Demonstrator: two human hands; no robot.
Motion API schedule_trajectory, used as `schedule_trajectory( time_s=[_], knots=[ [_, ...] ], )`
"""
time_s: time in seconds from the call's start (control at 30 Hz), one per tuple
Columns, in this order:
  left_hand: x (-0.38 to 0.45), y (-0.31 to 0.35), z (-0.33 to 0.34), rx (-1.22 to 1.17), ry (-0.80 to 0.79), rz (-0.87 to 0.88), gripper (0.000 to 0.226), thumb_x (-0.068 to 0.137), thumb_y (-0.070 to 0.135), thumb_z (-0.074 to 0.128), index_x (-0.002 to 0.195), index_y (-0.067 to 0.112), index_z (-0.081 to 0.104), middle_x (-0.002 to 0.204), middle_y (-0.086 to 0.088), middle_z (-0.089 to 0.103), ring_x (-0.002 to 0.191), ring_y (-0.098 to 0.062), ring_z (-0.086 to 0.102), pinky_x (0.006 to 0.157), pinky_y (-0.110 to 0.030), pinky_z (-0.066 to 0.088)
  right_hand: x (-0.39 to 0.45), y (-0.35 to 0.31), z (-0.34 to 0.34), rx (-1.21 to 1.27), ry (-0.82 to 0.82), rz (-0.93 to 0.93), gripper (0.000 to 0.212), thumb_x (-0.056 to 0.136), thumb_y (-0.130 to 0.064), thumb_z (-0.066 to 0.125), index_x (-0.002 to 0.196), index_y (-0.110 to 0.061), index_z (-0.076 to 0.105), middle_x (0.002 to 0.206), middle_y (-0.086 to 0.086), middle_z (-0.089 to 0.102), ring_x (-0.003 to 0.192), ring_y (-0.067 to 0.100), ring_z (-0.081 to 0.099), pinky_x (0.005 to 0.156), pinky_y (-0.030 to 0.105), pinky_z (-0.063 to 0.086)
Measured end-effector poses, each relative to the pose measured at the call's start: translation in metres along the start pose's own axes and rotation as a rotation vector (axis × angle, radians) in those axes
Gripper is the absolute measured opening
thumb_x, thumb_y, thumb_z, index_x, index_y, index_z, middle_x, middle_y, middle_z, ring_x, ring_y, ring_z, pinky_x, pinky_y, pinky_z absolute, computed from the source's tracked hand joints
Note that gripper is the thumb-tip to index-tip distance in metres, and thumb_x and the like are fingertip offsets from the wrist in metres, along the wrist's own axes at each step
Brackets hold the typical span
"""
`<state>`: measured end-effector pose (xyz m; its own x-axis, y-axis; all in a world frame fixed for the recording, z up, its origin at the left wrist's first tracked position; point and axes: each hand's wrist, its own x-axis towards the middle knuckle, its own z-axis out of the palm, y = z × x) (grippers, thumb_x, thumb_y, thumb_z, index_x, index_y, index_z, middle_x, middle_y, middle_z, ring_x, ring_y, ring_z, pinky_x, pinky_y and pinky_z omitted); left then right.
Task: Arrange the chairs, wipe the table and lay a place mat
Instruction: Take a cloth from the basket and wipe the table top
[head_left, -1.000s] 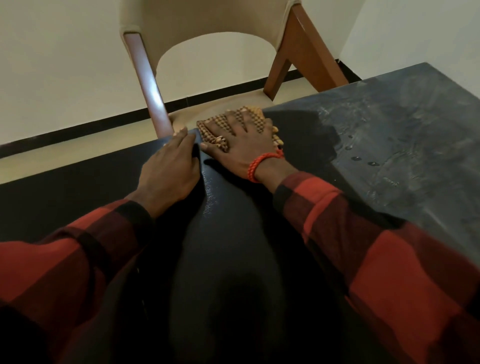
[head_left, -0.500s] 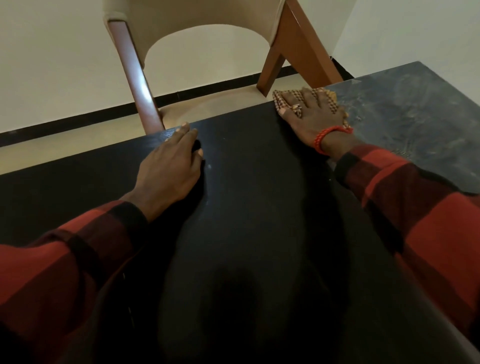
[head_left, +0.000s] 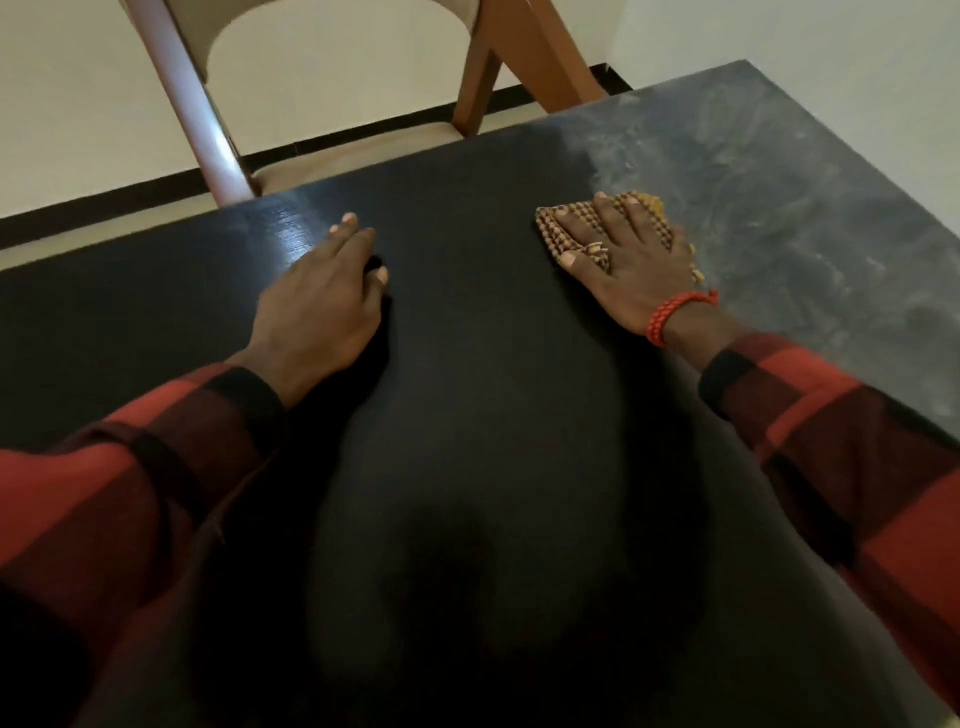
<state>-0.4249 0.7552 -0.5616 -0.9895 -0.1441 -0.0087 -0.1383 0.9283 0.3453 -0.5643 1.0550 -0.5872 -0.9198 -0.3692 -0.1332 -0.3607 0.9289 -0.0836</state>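
A black table (head_left: 467, 415) fills most of the view; its right part is grey with dust and smears. My right hand (head_left: 628, 260), with a red bracelet at the wrist, presses flat on a brown checked cloth (head_left: 566, 228) at the edge of the dusty patch. My left hand (head_left: 322, 306) rests palm down on the dark tabletop, fingers loosely together, holding nothing. A beige chair (head_left: 332, 156) with brown wooden legs stands at the table's far edge, its seat partly under the table.
A pale wall with a black skirting strip (head_left: 104, 200) runs behind the chair. The table's right corner (head_left: 748, 65) lies close to the wall on the right. Red and black plaid sleeves cover both my forearms.
My right hand slid the cloth from the middle of the far edge to the right, then back toward me, onto the tabletop. My left hand stayed in place on the table.
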Motion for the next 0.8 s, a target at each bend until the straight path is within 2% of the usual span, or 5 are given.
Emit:
schedule_trajectory(
  time_s=[0.13, 0.33, 0.57, 0.7, 0.8],
  knots=[
    [-0.029, 0.034, 0.008, 0.002, -0.016, 0.046, 0.049, 0.107, 0.032, 0.039, 0.153, 0.013, 0.036, 0.165, -0.009, 0.026, 0.148, -0.028, 0.033, 0.116, -0.046, 0.031, -0.051, -0.010, 0.008, -0.002, 0.015, 0.025, 0.058, 0.097, -0.071, 0.015, 0.152, -0.060, 0.003, 0.170, -0.010, -0.001, 0.157, 0.021, -0.004, 0.119, 0.066, 0.003],
    [-0.081, 0.086, 0.020, 0.020, -0.065, 0.074, 0.050, 0.107, 0.031, 0.040, 0.154, 0.014, 0.036, 0.166, -0.007, 0.025, 0.150, -0.026, 0.031, 0.117, -0.044, 0.029, -0.167, -0.007, 0.025, -0.056, 0.019, -0.165, 0.062, 0.094, -0.074, 0.012, 0.153, -0.060, 0.001, 0.170, -0.010, 0.001, 0.157, 0.024, -0.004, 0.118, 0.068, 0.002],
    [-0.143, 0.134, 0.018, 0.013, -0.091, 0.115, 0.053, 0.107, 0.032, 0.041, 0.156, 0.013, 0.033, 0.167, -0.006, 0.023, 0.153, -0.021, 0.024, 0.120, -0.039, 0.024, -0.266, 0.076, 0.029, 0.018, 0.025, 0.127, 0.066, 0.093, -0.078, 0.022, 0.153, -0.060, 0.002, 0.170, -0.010, 0.001, 0.157, 0.024, -0.004, 0.118, 0.068, 0.005],
    [-0.178, 0.162, 0.029, -0.014, -0.140, 0.159, 0.053, 0.106, 0.031, 0.041, 0.155, 0.010, 0.034, 0.166, -0.010, 0.025, 0.153, -0.024, 0.025, 0.123, -0.041, 0.022, -0.326, 0.055, 0.032, 0.033, 0.002, 0.089, 0.073, 0.091, -0.081, 0.026, 0.155, -0.056, 0.003, 0.171, -0.008, -0.002, 0.156, 0.026, -0.007, 0.118, 0.068, -0.002],
    [-0.202, 0.180, 0.039, -0.008, -0.182, 0.185, 0.053, 0.106, 0.031, 0.041, 0.154, 0.010, 0.034, 0.165, -0.012, 0.026, 0.152, -0.025, 0.026, 0.124, -0.041, 0.023, -0.371, 0.022, 0.043, 0.050, 0.014, 0.001, 0.067, 0.094, -0.076, 0.025, 0.156, -0.055, 0.007, 0.171, -0.005, 0.002, 0.157, 0.029, -0.004, 0.116, 0.072, 0.003]
  ],
)
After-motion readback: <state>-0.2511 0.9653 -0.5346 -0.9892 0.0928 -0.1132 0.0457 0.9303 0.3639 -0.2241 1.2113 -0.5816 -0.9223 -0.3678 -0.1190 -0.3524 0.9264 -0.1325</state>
